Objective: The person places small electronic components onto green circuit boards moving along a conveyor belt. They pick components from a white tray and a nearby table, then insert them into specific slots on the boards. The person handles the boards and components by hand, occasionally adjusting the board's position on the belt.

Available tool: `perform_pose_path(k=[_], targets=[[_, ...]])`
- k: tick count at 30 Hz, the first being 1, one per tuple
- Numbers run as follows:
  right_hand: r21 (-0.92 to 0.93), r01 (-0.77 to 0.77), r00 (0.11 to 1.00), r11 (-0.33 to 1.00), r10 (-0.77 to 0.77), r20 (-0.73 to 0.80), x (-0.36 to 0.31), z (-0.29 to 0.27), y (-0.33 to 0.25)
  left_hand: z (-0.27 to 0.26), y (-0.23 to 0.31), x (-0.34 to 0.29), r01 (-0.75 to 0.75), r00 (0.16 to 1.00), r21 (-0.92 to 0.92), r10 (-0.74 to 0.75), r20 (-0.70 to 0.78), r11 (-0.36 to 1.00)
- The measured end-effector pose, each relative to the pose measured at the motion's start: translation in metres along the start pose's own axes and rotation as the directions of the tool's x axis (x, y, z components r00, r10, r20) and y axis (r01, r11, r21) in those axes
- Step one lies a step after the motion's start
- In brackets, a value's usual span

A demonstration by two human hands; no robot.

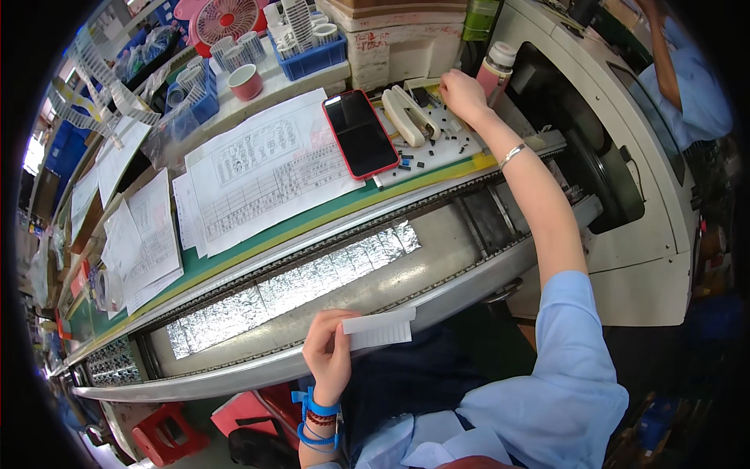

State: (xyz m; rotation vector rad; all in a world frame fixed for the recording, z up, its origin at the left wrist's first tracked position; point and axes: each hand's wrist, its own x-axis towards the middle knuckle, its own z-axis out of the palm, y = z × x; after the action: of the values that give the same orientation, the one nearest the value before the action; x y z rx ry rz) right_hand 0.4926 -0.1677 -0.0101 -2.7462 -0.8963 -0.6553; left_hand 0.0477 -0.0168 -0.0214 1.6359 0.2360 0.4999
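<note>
My left hand (328, 359) is in front of the conveyor's near rail. Its thumb and fingers pinch a small white slip of paper (381, 328) with faint lines, which sticks out to the right. My right arm reaches far across the conveyor. At its end, my right hand (466, 95) is curled with fingertips down over the back of a white board (449, 152) strewn with small dark parts; whatever the fingers hold is hidden. Just left of that hand lies a cream, stapler-like tool (410, 116) with two spread arms. A black-screened phone in a red case (361, 133) lies beside it.
Printed sheets (266, 168) cover the green ledge behind the conveyor (445, 258), whose bed carries a silver foil strip (297, 285). Blue bins (312, 61), a pink cup (245, 82) and a pink bottle (495, 72) stand behind. A beige machine (641, 258) borders the right; another person is beyond.
</note>
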Motion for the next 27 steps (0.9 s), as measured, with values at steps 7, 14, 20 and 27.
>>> perform_pose_path(k=[7,14,20,27], targets=[[-0.111,0.089,0.996,0.990,-0.086,0.032,0.005,0.005,-0.003,0.001,0.001,0.001,0.007,1.000,0.025,-0.007,-0.003,1.000],[0.051,0.020,0.999,0.999,-0.022,0.037,0.002,0.001,0.003,0.002,0.000,0.001,0.006,1.000,0.021,-0.005,-0.005,1.000],[0.179,0.042,0.996,0.983,-0.056,0.075,-0.003,-0.004,0.016,0.002,-0.001,0.002,0.004,1.000,0.012,-0.004,0.002,1.000],[0.015,0.159,0.984,0.987,-0.160,0.073,-0.002,-0.001,0.012,0.000,-0.002,0.001,0.001,1.000,0.010,-0.001,-0.007,1.000]])
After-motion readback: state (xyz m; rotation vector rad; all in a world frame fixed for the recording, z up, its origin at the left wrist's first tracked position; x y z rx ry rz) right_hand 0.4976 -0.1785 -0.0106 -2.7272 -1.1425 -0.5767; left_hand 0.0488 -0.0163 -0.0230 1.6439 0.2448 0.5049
